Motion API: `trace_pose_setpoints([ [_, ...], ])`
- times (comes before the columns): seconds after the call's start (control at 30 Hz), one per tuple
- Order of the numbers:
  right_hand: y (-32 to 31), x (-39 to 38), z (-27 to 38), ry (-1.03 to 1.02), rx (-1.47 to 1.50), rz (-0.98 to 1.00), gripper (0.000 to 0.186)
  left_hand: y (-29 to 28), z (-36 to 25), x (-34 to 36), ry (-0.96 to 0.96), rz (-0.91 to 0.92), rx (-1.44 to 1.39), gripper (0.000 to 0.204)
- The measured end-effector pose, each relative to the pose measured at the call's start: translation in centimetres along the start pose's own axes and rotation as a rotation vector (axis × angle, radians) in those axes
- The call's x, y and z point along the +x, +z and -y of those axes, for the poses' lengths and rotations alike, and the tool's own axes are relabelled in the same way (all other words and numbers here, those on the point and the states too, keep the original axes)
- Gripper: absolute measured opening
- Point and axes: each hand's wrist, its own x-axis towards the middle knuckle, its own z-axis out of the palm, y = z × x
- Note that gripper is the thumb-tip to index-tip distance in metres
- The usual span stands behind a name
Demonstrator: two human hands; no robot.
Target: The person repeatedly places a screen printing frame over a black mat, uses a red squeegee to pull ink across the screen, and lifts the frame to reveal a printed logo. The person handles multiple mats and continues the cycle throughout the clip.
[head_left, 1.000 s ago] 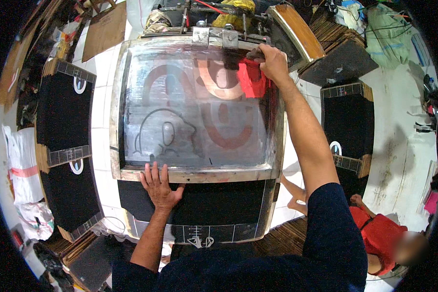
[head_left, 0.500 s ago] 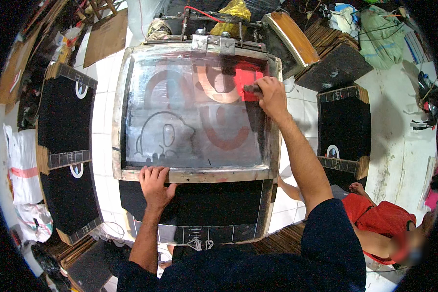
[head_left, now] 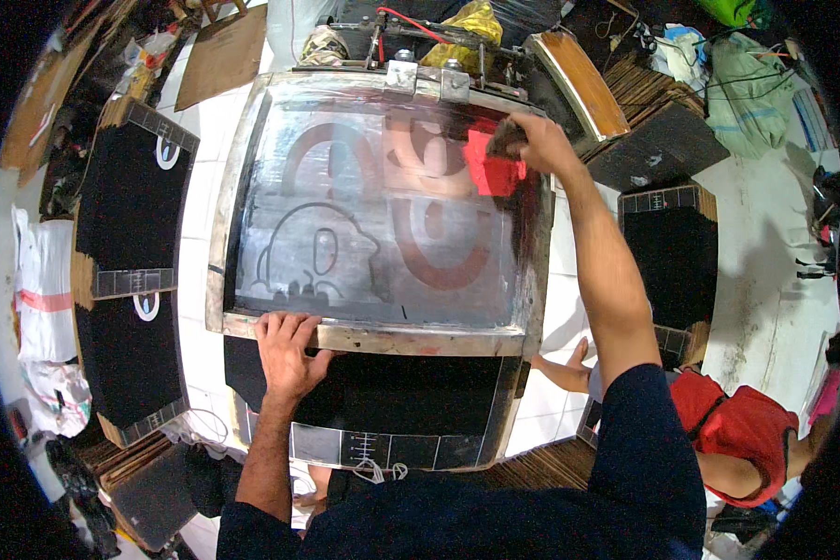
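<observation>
My left hand (head_left: 287,353) grips the near edge of a screen printing frame (head_left: 378,332), fingers curled over the rim and thumb below it. My right hand (head_left: 542,142) is closed on a dark squeegee (head_left: 503,140) at the upper right of the mesh, beside a patch of red ink (head_left: 492,171). Faint curved shapes and a dark outlined figure show on the mesh (head_left: 326,243). The frame hangs from metal clamps (head_left: 401,79) at its back, over a black-covered board (head_left: 406,392).
Boards with black cloth stand left (head_left: 126,243) and right (head_left: 668,261). Cardboard stacks (head_left: 660,89), an orange-topped frame (head_left: 579,82), bags (head_left: 747,117) and white bundles (head_left: 42,280) surround them. A person in red (head_left: 733,434) crouches at lower right, arm reaching beside the frame.
My left fingers, spread flat on the rim earlier, are now curled over it. My right hand moved down, then back up and rightward with the squeegee. The person in red has shifted.
</observation>
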Motion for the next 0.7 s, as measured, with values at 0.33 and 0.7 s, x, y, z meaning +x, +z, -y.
trace_pose_setpoints([
  [0.33, 2.2, 2.8, -2.4, 0.127, -0.017, -0.408, 0.061, -0.1, -0.4, -0.3, -0.026, 0.031, 0.018, 0.051],
  [0.7, 5.8, -26.1, 22.2, 0.247, 0.176, -0.518, 0.026, -4.3, -2.5, 1.0, 0.06, 0.054, 0.075, 0.052],
])
